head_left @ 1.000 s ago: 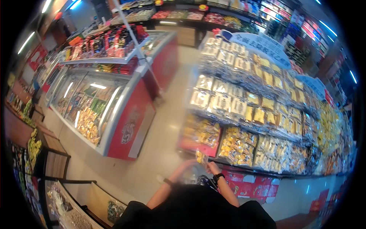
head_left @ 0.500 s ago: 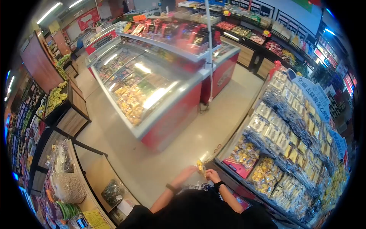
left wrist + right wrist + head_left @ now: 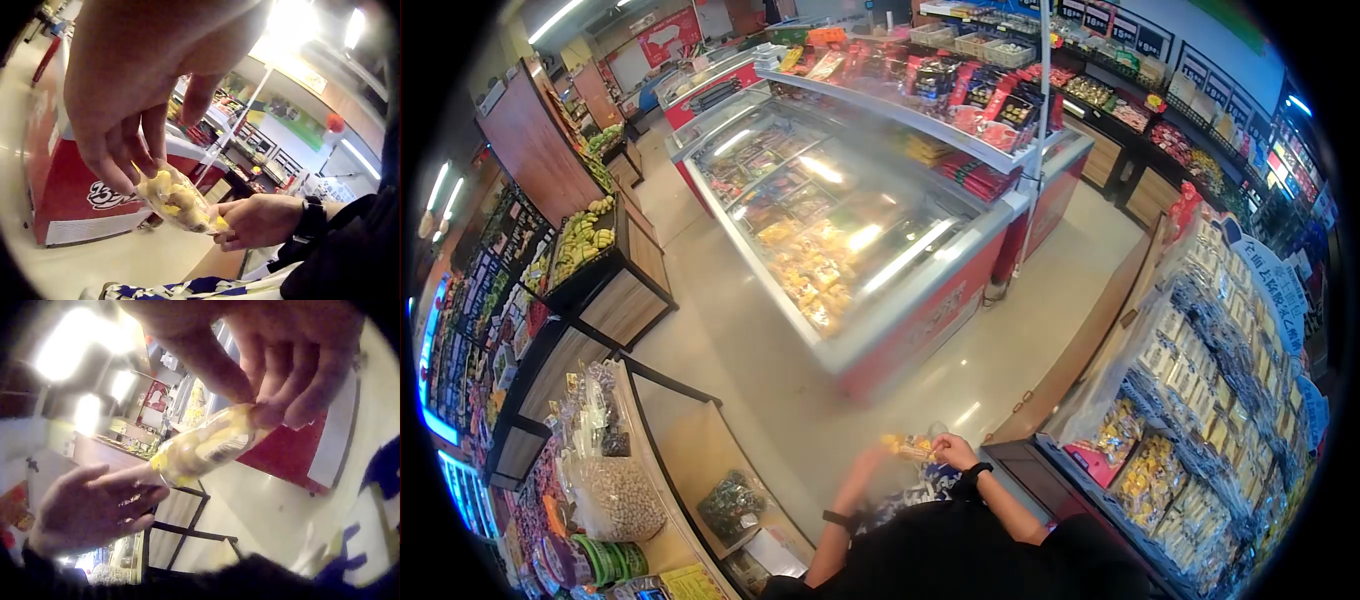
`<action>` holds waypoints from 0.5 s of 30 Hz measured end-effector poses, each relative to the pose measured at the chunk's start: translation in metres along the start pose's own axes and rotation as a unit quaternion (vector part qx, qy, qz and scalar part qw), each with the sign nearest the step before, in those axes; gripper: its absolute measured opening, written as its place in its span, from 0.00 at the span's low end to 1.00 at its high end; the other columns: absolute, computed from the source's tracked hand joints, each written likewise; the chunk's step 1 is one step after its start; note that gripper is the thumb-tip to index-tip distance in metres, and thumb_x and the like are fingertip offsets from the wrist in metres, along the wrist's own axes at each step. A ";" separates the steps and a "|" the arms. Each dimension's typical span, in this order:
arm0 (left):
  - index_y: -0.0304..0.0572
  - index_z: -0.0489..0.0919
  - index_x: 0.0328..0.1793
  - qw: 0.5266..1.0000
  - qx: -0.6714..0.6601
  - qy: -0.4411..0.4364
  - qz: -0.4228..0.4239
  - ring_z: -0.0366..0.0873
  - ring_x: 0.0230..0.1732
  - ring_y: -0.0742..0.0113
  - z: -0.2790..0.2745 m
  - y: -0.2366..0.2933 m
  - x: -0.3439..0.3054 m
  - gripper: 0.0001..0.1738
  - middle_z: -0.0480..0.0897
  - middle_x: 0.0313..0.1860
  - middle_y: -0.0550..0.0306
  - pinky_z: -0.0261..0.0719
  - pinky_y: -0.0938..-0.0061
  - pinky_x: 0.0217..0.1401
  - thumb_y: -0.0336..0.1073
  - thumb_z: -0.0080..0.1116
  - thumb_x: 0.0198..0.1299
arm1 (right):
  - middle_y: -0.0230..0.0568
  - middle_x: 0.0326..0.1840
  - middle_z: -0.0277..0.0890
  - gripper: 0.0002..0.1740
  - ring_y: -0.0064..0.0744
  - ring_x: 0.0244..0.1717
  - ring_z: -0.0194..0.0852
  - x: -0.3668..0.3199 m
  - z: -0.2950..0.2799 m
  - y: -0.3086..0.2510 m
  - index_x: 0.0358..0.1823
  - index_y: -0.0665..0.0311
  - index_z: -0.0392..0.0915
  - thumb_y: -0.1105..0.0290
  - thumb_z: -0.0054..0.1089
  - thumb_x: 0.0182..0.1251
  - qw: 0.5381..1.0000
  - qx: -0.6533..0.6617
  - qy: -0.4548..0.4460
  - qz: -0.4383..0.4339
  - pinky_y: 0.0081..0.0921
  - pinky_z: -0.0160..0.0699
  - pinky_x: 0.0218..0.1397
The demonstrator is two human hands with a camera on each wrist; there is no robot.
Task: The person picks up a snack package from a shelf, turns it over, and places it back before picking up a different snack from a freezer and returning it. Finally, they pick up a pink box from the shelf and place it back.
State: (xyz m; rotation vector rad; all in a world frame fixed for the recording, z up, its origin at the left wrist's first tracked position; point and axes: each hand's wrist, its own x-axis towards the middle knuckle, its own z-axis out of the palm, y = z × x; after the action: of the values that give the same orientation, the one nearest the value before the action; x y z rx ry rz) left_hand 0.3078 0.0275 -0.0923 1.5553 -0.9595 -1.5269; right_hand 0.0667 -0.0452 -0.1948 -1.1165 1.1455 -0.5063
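Observation:
A clear and yellow snack packet [image 3: 912, 446] is stretched out in front of the person's body in the head view. The right hand [image 3: 953, 452] pinches one end; the right wrist view shows its thumb and fingertips [image 3: 259, 412] closed on the packet [image 3: 206, 447]. At the other end is the left hand [image 3: 862, 478], its fingers loosely extended. Fingertips of the left hand [image 3: 150, 81] touch or overlap the packet [image 3: 178, 199] in the left wrist view, with the thumb apart. The right wrist view also shows the left hand [image 3: 94, 506] spread beside the yellow end.
A glass-topped freezer [image 3: 800, 350] stands ahead across the aisle floor [image 3: 740, 400]. At the right is a tiered rack of packaged goods [image 3: 1190, 400]. A wooden bin stand [image 3: 680, 440] with bagged goods is at the left, with a banana display [image 3: 585, 240] beyond.
The head view has turned rightward-to-left, so the rack sits farther right and the freezer nearer the middle. The packet now lies more sideways, still pinched by the right hand.

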 end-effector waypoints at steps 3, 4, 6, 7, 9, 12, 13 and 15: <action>0.40 0.77 0.55 0.999 -0.018 0.022 -0.018 0.72 0.51 0.69 -0.031 -0.013 0.017 0.20 0.78 0.53 0.58 0.67 0.73 0.55 0.44 0.47 0.65 | 0.30 0.26 0.72 0.11 0.19 0.26 0.70 0.032 0.010 -0.018 0.36 0.66 0.74 0.83 0.56 0.48 1.000 0.021 -0.021 -0.003 0.18 0.69 0.28; 0.41 0.77 0.56 0.999 -0.023 0.026 -0.018 0.72 0.51 0.69 -0.039 -0.015 0.023 0.20 0.79 0.53 0.58 0.68 0.73 0.54 0.45 0.47 0.65 | 0.30 0.26 0.72 0.11 0.19 0.26 0.69 0.042 0.013 -0.022 0.36 0.66 0.74 0.82 0.57 0.48 0.999 0.030 -0.020 -0.004 0.18 0.69 0.28; 0.41 0.77 0.56 0.999 -0.011 0.031 -0.009 0.72 0.51 0.70 -0.054 -0.009 0.042 0.20 0.79 0.52 0.59 0.68 0.73 0.54 0.45 0.46 0.66 | 0.30 0.26 0.72 0.11 0.19 0.26 0.70 0.060 0.017 -0.044 0.35 0.65 0.74 0.82 0.57 0.49 0.997 0.064 -0.030 0.006 0.18 0.69 0.29; 0.41 0.77 0.56 1.000 -0.004 0.031 -0.003 0.72 0.51 0.70 -0.062 -0.004 0.054 0.20 0.79 0.51 0.59 0.68 0.73 0.54 0.45 0.46 0.66 | 0.30 0.25 0.72 0.10 0.20 0.26 0.70 0.070 0.020 -0.055 0.35 0.65 0.74 0.82 0.57 0.49 0.997 0.074 -0.030 -0.001 0.18 0.70 0.29; 0.42 0.77 0.56 1.000 -0.005 0.023 0.009 0.71 0.51 0.70 -0.074 0.014 0.078 0.20 0.79 0.51 0.59 0.68 0.75 0.53 0.44 0.47 0.66 | 0.29 0.24 0.72 0.10 0.20 0.25 0.70 0.094 0.021 -0.069 0.35 0.65 0.74 0.82 0.57 0.50 0.995 0.092 -0.029 -0.015 0.18 0.70 0.29; 0.41 0.77 0.56 1.000 0.017 0.018 0.007 0.72 0.51 0.69 -0.096 0.040 0.104 0.19 0.79 0.50 0.58 0.68 0.75 0.54 0.43 0.47 0.66 | 0.30 0.24 0.72 0.10 0.20 0.25 0.71 0.123 0.025 -0.101 0.35 0.65 0.74 0.81 0.57 0.50 0.990 0.136 -0.035 -0.001 0.18 0.71 0.29; 0.40 0.77 0.56 0.999 0.032 0.017 0.009 0.72 0.52 0.69 -0.106 0.051 0.119 0.19 0.79 0.50 0.58 0.68 0.75 0.55 0.43 0.47 0.65 | 0.30 0.24 0.72 0.09 0.20 0.25 0.71 0.138 0.028 -0.116 0.35 0.65 0.74 0.81 0.57 0.50 0.986 0.164 -0.030 0.011 0.18 0.71 0.29; 0.39 0.78 0.54 0.991 0.089 0.028 0.097 0.73 0.51 0.67 -0.122 0.065 0.145 0.18 0.79 0.48 0.56 0.69 0.74 0.55 0.41 0.48 0.65 | 0.28 0.24 0.71 0.10 0.19 0.24 0.70 0.164 0.036 -0.133 0.36 0.65 0.73 0.81 0.57 0.50 0.986 0.166 -0.028 -0.011 0.17 0.70 0.29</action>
State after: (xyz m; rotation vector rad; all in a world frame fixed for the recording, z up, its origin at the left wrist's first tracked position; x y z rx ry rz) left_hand 0.4304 -0.1307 -0.0970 1.5679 -1.2044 -1.2850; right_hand 0.1895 -0.2159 -0.1513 -0.8489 0.9590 -0.6530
